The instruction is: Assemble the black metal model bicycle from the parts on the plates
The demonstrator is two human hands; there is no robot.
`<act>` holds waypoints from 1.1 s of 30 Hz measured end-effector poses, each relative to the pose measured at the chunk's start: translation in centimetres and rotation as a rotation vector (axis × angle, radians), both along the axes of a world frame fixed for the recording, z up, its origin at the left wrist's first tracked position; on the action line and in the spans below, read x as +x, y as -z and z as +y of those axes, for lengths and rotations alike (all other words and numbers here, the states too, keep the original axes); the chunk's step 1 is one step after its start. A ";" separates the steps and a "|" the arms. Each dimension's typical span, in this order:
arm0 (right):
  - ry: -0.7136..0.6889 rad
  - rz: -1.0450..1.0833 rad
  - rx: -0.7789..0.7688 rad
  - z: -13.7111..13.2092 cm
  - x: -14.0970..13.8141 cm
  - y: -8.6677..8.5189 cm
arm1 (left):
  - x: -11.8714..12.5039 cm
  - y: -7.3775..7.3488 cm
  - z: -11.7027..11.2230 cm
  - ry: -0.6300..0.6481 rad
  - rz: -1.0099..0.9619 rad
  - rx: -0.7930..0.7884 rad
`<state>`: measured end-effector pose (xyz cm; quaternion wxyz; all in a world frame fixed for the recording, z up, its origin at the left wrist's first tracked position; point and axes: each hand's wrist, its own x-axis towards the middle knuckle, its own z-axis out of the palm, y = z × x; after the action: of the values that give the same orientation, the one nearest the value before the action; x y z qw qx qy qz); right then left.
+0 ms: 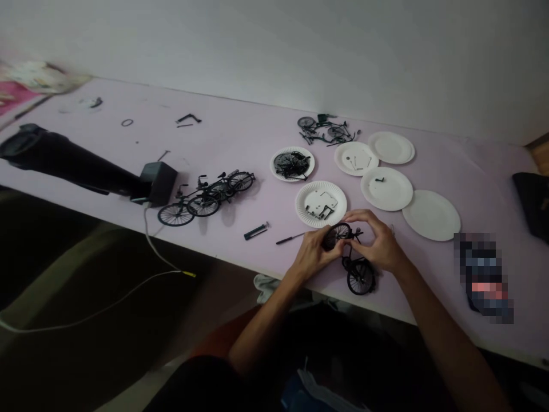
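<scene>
A small black model bicycle (352, 260) lies on the pink table (240, 131) near its front edge. My left hand (312, 256) is closed on the front wheel end of it. My right hand (377, 243) curls over the frame and handlebar from the right, fingers pinched on it. The rear wheel (361, 277) sticks out below my hands, uncovered. A paper plate (321, 203) with flat black parts sits just behind my hands.
Two finished model bicycles (206, 199) stand left of centre beside a black device (68, 163) with a cable. A screwdriver (290, 238) and a black tool (256, 231) lie left of my hands. Several paper plates (386, 189) and loose bicycle parts (326, 129) lie behind.
</scene>
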<state>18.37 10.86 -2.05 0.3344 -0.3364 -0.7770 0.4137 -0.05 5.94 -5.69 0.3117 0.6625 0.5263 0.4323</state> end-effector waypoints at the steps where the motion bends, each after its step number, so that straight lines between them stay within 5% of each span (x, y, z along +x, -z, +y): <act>1: -0.011 -0.022 0.080 -0.2 -0.2 -0.1 | 0.0 0.0 0.0 -0.013 -0.008 -0.005; 5: 0.018 -0.164 0.463 -1.0 -1.0 -0.5 | -0.2 0.0 0.0 -0.038 -0.042 -0.031; 10: 0.007 -0.179 0.623 -1.2 -1.0 -0.4 | -0.3 0.0 0.2 -0.068 -0.084 -0.062; 33: 0.043 0.062 0.456 -0.8 -1.4 1.2 | -0.3 -0.2 -0.3 0.040 -0.300 -0.177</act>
<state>16.93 10.02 -3.27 0.4344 -0.2558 -0.8324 0.2303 -0.40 5.63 -5.54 0.4524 0.5710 0.4965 0.4720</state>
